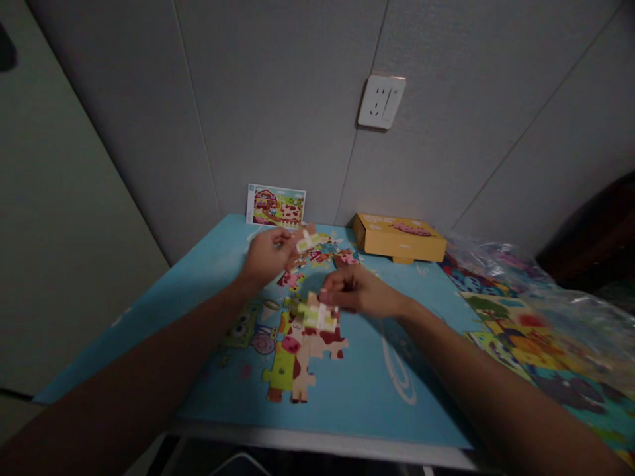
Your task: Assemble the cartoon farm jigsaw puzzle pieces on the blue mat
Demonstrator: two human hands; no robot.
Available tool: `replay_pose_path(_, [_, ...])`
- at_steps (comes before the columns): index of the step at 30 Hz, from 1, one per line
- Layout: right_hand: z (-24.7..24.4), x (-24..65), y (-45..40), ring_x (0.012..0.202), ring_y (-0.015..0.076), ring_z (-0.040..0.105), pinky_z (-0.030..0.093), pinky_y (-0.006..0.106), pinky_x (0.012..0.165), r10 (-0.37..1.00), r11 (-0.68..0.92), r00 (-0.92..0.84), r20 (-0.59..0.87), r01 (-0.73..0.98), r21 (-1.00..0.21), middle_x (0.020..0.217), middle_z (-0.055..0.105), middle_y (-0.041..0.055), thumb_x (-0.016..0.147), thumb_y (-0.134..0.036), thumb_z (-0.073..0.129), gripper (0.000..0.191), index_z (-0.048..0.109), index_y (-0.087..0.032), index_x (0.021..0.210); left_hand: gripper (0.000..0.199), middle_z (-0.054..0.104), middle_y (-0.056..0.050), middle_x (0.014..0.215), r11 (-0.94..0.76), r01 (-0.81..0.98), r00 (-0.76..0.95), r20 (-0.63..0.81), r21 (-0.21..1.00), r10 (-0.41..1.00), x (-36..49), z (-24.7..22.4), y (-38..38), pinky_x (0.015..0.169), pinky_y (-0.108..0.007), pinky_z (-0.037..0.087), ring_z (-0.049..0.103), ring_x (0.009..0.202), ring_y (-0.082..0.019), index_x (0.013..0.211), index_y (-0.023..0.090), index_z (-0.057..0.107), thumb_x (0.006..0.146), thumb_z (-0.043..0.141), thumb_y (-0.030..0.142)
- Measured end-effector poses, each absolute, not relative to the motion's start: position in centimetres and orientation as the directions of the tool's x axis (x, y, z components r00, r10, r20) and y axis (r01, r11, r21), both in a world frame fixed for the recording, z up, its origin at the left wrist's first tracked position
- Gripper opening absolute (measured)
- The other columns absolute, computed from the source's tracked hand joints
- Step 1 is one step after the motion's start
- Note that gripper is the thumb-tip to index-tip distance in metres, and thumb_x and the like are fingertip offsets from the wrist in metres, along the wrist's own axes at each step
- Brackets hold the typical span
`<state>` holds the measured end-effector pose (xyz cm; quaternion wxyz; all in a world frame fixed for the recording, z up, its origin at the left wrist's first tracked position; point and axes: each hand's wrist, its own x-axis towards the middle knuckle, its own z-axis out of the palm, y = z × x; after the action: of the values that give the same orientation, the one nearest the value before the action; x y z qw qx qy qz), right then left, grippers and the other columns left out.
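Raised over the middle of the table, my left hand (270, 254) pinches a jigsaw puzzle piece (308, 242) with a pale strip and a green area. Lower and to the right, my right hand (361, 289) grips another puzzle piece (321, 317) with similar pale and green colours, just above the joined pieces. Those joined pieces (297, 357) show a spotted cow with a pink muzzle beside green. Loose pieces (342, 258) lie behind and between my hands, some showing pink pigs.
A picture card (276, 206) of a red barn leans on the wall at the back. To its right sits a yellow box (399, 238). Clear plastic bags with colourful printed sheets (501, 317) cover the right side. A wall socket (381, 101) is above the light blue table (377, 410).
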<state>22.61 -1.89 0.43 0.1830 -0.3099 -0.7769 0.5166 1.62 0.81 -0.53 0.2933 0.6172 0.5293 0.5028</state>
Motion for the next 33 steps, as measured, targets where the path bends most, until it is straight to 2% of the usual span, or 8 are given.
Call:
replay_pose_path(2, [-0.2, 23.4, -0.4, 0.045, 0.0073, 0.041, 0.028, 0.021, 0.044, 0.831, 0.349, -0.541, 0.128, 0.328, -0.878, 0.056, 0.056, -0.0009, 0.081, -0.050, 0.060, 0.039, 0.060, -0.014, 0.068, 0.011, 0.064, -0.001, 0.074, -0.268, 0.273, -0.345, 0.354, 0.924, 0.869, 0.4, 0.3, 1.6, 0.034, -0.017, 0.032, 0.047, 0.036, -0.005, 0.078, 0.016, 0.052, 0.080, 0.053, 0.027])
replay_pose_path(4, [-1.1, 24.3, 1.1, 0.047, 0.0095, 0.046, 0.031, 0.022, 0.046, 0.921, 0.351, -0.334, 0.200, 0.493, -0.796, 0.060, 0.060, 0.0012, 0.086, -0.048, 0.054, 0.038, 0.061, -0.014, 0.070, 0.011, 0.062, 0.000, 0.074, -0.267, 0.195, -0.480, 0.329, 0.944, 0.813, -0.7, 0.8, 2.2, 0.033, -0.017, 0.031, 0.046, 0.037, -0.005, 0.076, 0.017, 0.049, 0.080, 0.051, 0.027])
replay_pose_path(7, [-2.3, 25.4, 2.8, 0.056, 0.0140, 0.056, 0.033, 0.024, 0.051, 0.942, 0.312, -0.192, 0.274, 0.800, -0.513, 0.067, 0.066, 0.0040, 0.090, -0.040, 0.049, 0.032, 0.067, -0.016, 0.079, 0.010, 0.059, 0.000, 0.072, -0.209, 0.146, -0.500, 0.254, 0.967, 0.828, -1.2, 0.8, 2.5, 0.033, -0.017, 0.030, 0.046, 0.038, -0.005, 0.074, 0.017, 0.049, 0.080, 0.051, 0.025])
replay_pose_path(9, [-2.8, 25.8, 3.5, 0.062, 0.0171, 0.060, 0.035, 0.026, 0.055, 0.937, 0.298, -0.182, 0.298, 0.862, -0.410, 0.072, 0.069, 0.0066, 0.089, -0.038, 0.050, 0.031, 0.070, -0.016, 0.083, 0.010, 0.058, 0.000, 0.066, -0.112, 0.189, -0.425, 0.184, 0.976, 0.886, -1.0, 0.3, 2.5, 0.034, -0.017, 0.031, 0.047, 0.039, -0.006, 0.074, 0.017, 0.051, 0.080, 0.053, 0.024])
replay_pose_path(14, [-3.1, 25.7, 4.2, 0.081, 0.0230, 0.062, 0.040, 0.030, 0.070, 0.917, 0.319, -0.202, 0.344, 0.890, -0.326, 0.088, 0.070, 0.0123, 0.085, -0.030, 0.057, 0.023, 0.072, -0.013, 0.091, 0.010, 0.058, 0.000, 0.055, 0.113, 0.259, -0.232, -0.052, 0.959, 0.971, 0.3, -1.0, 2.4, 0.035, -0.016, 0.034, 0.054, 0.040, -0.011, 0.075, 0.016, 0.054, 0.081, 0.058, 0.022])
replay_pose_path(19, [-3.5, 25.2, 4.0, 0.085, 0.0223, 0.060, 0.041, 0.030, 0.076, 0.894, 0.355, -0.245, 0.375, 0.898, -0.259, 0.091, 0.067, 0.0121, 0.085, -0.027, 0.058, 0.020, 0.071, -0.014, 0.092, 0.011, 0.063, -0.005, 0.058, 0.204, 0.206, -0.105, -0.185, 0.957, 0.977, 1.3, -1.9, 2.4, 0.042, -0.020, 0.049, 0.066, 0.050, -0.017, 0.073, 0.013, 0.053, 0.082, 0.059, 0.014])
replay_pose_path(30, [-3.5, 25.0, 3.6, 0.083, 0.0201, 0.060, 0.040, 0.027, 0.073, 0.886, 0.376, -0.270, 0.377, 0.895, -0.241, 0.088, 0.068, 0.0100, 0.085, -0.024, 0.058, 0.018, 0.070, -0.013, 0.091, 0.015, 0.064, -0.005, 0.067, 0.117, 0.153, -0.305, -0.066, 0.981, 0.950, -0.6, -0.5, 3.3, 0.061, -0.023, 0.059, 0.065, 0.055, -0.012, 0.068, 0.010, 0.054, 0.081, 0.051, 0.003])
replay_pose_path(33, [-3.5, 25.0, 3.7, 0.083, 0.0205, 0.060, 0.040, 0.028, 0.072, 0.894, 0.357, -0.261, 0.364, 0.906, -0.228, 0.088, 0.068, 0.0105, 0.085, -0.025, 0.057, 0.018, 0.070, -0.014, 0.091, 0.013, 0.063, -0.006, 0.061, 0.142, 0.213, -0.323, -0.067, 0.967, 0.944, -1.6, -0.4, 3.4, 0.055, -0.024, 0.057, 0.064, 0.050, -0.014, 0.068, 0.010, 0.056, 0.080, 0.053, 0.005])
